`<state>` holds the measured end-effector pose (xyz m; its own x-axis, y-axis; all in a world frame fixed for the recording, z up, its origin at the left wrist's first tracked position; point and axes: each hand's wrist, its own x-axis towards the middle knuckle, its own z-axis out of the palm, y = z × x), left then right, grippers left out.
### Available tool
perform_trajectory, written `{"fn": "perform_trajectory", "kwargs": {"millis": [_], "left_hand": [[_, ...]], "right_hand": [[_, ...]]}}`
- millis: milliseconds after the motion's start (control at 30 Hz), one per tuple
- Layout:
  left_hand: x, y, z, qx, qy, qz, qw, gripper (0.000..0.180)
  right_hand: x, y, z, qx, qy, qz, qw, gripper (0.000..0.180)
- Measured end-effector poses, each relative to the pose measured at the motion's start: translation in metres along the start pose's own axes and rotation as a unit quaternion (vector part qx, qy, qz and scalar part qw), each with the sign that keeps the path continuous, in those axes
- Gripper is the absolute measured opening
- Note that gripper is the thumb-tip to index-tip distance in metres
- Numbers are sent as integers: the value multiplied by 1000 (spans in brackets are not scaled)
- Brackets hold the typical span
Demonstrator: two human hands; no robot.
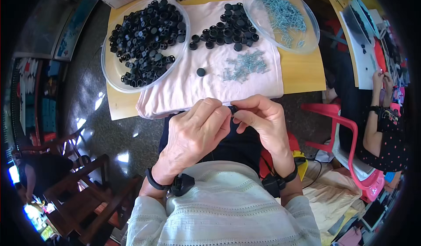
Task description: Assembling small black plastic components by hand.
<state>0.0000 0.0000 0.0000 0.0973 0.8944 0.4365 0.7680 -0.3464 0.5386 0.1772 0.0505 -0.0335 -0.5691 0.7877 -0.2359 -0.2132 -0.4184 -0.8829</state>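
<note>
A small black plastic cap (233, 110) is pinched between the fingertips of both hands, just below the near edge of the cloth and above the lap; only a sliver of it is seen. The left hand (197, 130) is curled, its thumb and forefinger closed on the cap from the left. The right hand (263, 119) is bent inward, its fingertips pressed together on the same cap from the right. One black band is worn on each wrist, two in all.

One pale pink cloth (188, 90) is spread over one light wooden table (302, 73). On the cloth, one single black round cap (201, 72) lies alone, near one loose heap of small silver screws (245, 65). Farther up, one cluster of black ring-shaped caps (228, 27) is gathered, too many to be counted. Two clear round plastic dishes are seen: the left dish (109, 77) is filled with black plastic parts, the right dish (307, 40) holds more silver screws. One red plastic chair (346, 127) stands at the right, beside another person's arm (372, 127).
</note>
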Motion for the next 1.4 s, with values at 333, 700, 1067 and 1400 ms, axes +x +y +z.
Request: {"fn": "perform_trajectory", "kwargs": {"millis": [333,700,1067,1400], "left_hand": [[0,-6,3,-151,-48,-112,981,20],[5,-55,25,50,38,-184,981,25],[-5,-44,12,-404,83,-225,883,26],[-12,-36,2,-589,97,-191,779,26]], "right_hand": [[1,1,-4,46,33,31,998,20],[17,-8,-5,65,65,-3,996,23],[18,-17,2,45,73,-32,996,23],[9,-28,31,-31,18,-111,993,24]]}}
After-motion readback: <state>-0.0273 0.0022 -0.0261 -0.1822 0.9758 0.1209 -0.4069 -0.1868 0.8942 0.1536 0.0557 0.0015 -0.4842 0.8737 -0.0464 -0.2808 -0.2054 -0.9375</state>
